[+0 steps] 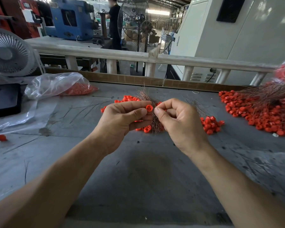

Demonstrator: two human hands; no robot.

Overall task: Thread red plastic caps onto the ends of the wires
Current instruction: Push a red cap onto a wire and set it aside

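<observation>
Left hand [120, 122]: thumb and forefinger pinch one red cap [149, 108], its open side facing the camera.
Right hand [179, 122]: fingers curled, thumb and forefinger pinched on a thin wire I cannot make out, just at 3 o'clock of the cap.
Wires [152, 112]: a copper bunch standing between the hands.
Loose caps [211, 125]: heaped on the grey table [146, 170] at 3 o'clock of the right hand.
Capped wires [260, 109]: big pile at 2 o'clock.
Bag [59, 84]: clear plastic, holding caps, at 10 o'clock.

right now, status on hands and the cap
Left hand pinching round red plastic cap. Right hand pinching thin copper wires beside the cap. Nothing in the way.
</observation>
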